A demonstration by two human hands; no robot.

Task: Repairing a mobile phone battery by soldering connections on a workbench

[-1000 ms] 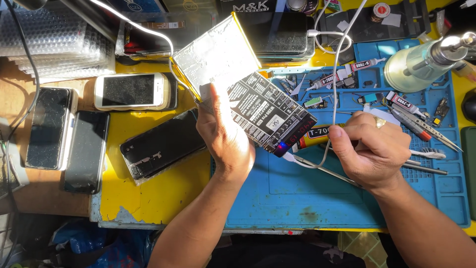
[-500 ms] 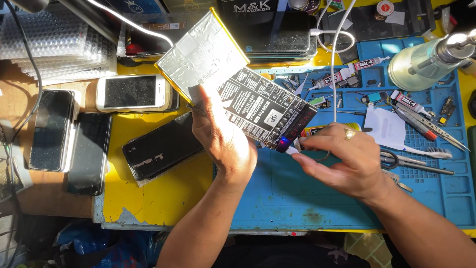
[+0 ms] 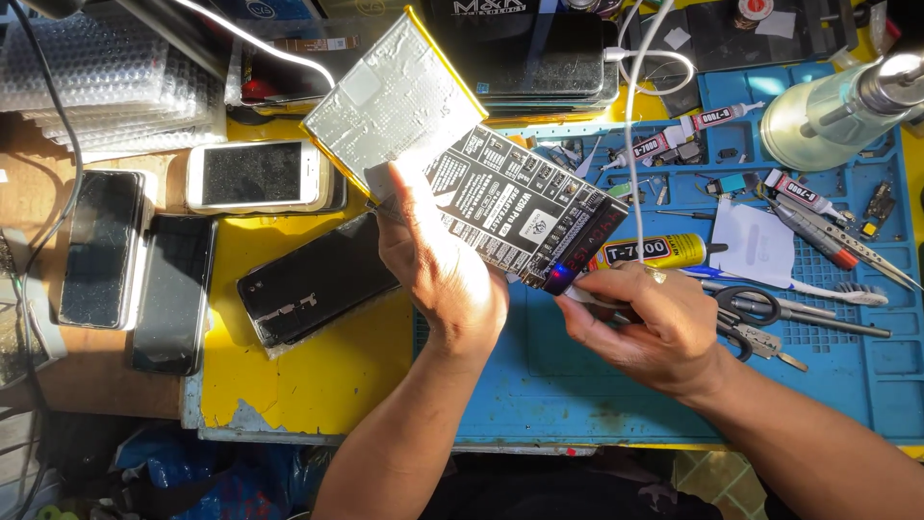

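- Over the blue mat (image 3: 597,404) on the yellow worktop (image 3: 318,376), the left hand (image 3: 438,274) lifts a silvery flat battery pack (image 3: 390,101) together with a black tester board (image 3: 520,207), fingers closed around both, tilted up so its face catches the light.
- The right hand (image 3: 654,323) pinches a thin probe (image 3: 587,294) at the board's lower corner, fingers closed on it, steadying the contact.
- Just beyond, a yellow glue tube (image 3: 654,252) lies flat, black lettering on its side.
- Left, a white phone (image 3: 255,175) rests face-up, out of the way.

Crinkled silver foil battery pack (image 3: 397,96), matt black printed tester board (image 3: 525,207), blue rubbery mat (image 3: 616,385), glossy phone glass (image 3: 252,174)
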